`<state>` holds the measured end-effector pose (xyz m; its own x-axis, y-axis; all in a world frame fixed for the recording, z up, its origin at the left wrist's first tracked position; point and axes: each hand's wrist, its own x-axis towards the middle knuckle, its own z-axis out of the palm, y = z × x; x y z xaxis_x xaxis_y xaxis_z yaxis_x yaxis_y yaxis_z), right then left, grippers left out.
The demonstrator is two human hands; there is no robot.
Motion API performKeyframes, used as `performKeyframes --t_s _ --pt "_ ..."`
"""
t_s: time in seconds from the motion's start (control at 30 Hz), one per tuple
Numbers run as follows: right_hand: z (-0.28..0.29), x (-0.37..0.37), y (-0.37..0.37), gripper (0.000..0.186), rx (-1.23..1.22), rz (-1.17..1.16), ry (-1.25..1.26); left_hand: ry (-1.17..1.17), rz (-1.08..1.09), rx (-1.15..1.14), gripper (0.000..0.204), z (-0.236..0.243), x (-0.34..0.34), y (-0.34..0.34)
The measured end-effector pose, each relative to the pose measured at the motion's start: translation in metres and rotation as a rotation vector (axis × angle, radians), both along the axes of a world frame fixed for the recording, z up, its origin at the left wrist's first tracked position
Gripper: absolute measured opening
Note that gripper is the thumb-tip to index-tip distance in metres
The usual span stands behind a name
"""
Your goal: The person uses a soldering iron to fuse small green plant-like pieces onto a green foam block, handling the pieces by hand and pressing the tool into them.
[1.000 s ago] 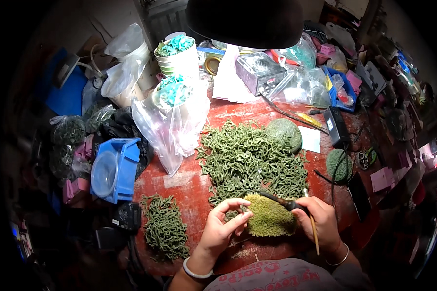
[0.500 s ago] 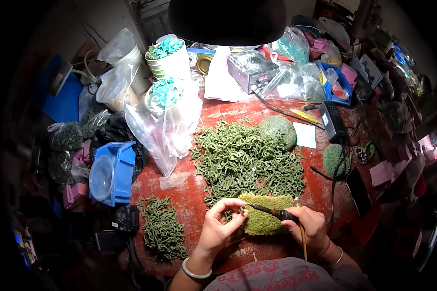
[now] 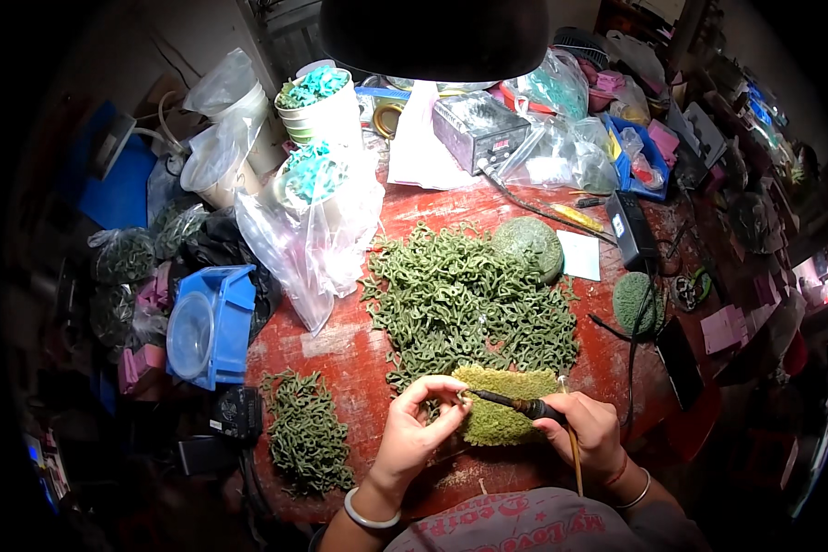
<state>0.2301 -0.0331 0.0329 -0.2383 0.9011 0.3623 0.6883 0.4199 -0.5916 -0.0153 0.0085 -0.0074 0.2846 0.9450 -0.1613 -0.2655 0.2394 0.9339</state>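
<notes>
Left hand [image 3: 414,434]: thumb and forefinger pinched on a small green piece at the edge of the mossy pad [image 3: 499,416]. Right hand [image 3: 587,432]: closed around a dark soldering tool [image 3: 506,401], tip lying across the pad toward the left fingers. Pad: near table edge, between both hands, touching the large heap of green curled pieces [image 3: 469,304]. Smaller heap [image 3: 308,431]: left, well apart. Green dome [image 3: 529,247]: behind large heap. Step, judged: fixing one piece onto the pad. Next move calls for steady tip contact at the pinched piece, fingertips kept off the tip.
</notes>
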Motion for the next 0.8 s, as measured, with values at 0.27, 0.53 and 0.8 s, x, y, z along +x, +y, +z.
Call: performKeyframes --t_s 0.27,0.53,0.8 --pt "0.005 0.005 -0.005 0.024 -0.042 -0.045 0.108 0.002 -0.008 -0.006 0.025 0.0 -0.001 0.0" --pt "0.014 0.018 0.005 0.023 -0.108 -0.072 -0.148 -0.005 0.014 -0.039 0.031 0.003 0.001 0.0" --pt "-0.01 -0.005 0.083 0.027 -0.078 -0.024 0.115 -0.037 -0.02 -0.101 0.033 0.007 0.0 0.0"
